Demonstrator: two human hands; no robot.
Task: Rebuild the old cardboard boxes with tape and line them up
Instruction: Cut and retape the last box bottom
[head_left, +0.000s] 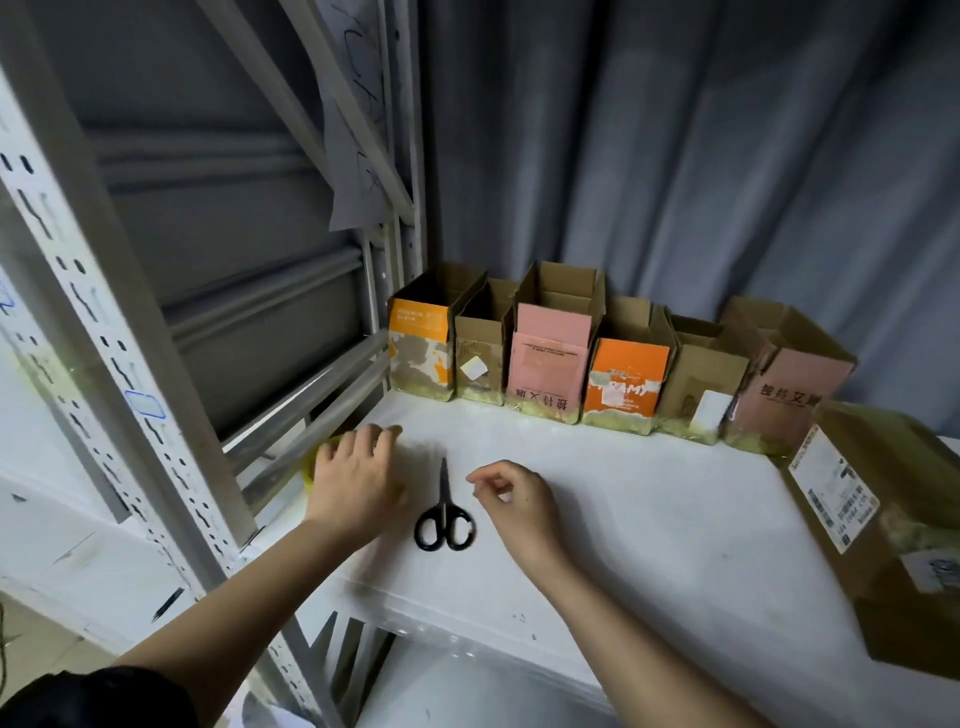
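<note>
Fingers of left hand (353, 475) spread over yellow tape roll (311, 467), mostly hidden; right hand (511, 499) fingers loosely curled, grasping nothing.

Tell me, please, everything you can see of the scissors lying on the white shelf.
The scissors are small, with dark blades and glossy black loop handles that look plastic. They are closed and lie flat on the white shelf, tips pointing toward the row of boxes, handles toward the person. They sit between the left hand and right hand; neither touches them.

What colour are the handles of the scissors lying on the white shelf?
Black. The scissors with looped plastic handles show best in the head view, between the two hands.
</note>
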